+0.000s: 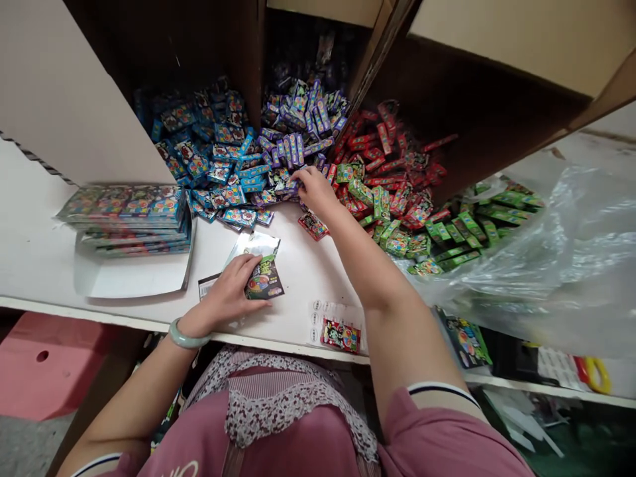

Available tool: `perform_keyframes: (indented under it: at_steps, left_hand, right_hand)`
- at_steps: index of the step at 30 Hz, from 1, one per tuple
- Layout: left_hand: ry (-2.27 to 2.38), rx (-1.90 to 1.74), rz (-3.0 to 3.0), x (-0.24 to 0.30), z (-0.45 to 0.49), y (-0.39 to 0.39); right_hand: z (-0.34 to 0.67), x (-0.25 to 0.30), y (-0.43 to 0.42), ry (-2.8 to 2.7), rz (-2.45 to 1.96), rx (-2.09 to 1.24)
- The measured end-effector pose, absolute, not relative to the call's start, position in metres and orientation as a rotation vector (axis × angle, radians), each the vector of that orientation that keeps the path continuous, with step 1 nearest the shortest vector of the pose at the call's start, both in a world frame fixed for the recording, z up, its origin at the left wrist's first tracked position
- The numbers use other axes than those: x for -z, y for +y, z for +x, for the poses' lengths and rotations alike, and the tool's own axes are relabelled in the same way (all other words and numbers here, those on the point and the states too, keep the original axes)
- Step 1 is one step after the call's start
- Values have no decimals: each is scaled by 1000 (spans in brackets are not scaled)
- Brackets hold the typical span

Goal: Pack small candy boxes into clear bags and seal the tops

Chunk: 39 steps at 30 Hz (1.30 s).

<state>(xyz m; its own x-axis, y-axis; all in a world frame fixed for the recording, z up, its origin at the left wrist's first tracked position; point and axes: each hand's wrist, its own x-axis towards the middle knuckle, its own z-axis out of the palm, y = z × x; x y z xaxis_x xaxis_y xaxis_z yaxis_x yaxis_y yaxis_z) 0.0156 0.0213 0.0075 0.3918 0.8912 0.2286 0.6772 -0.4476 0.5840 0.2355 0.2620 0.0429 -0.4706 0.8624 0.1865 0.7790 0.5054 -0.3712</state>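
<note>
Over there, the right hand [314, 189] touches the purple packets [291, 151], whether gripping I can't tell; the left hand [231, 291], thumb and fingers wide apart, rests on a dark pouch [268, 279] on the tabletop [283, 324].

Dark packet [268, 283] (green-lettered) lies askew, apparently flat; purple packets [293, 151] heap beyond.

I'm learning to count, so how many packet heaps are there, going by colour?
4: blue heap at the left, purple heap next, then red heap, and green heap at the right. Others may be hidden.
</note>
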Motion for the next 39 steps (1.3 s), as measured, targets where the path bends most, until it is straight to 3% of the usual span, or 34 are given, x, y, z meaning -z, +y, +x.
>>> perform_keyframes:
  at_steps: [10, 23, 30, 39]
  left_hand:
    - [1327, -682, 2310, -9, 9, 21]
    - [1372, -605, 2299, -8, 9, 20]
    - [1365, -543, 2327, -2, 8, 25]
    - [1347, -556, 2364, -3, 12, 25]
  right_hand:
    - [284, 18, 166, -2582, -1153, -210]
    - [320, 28, 146, -2657, -1111, -171]
    - [343, 10, 144, -2381, -1492, -178]
    - [270, 5, 119, -2223, -1935, -373]
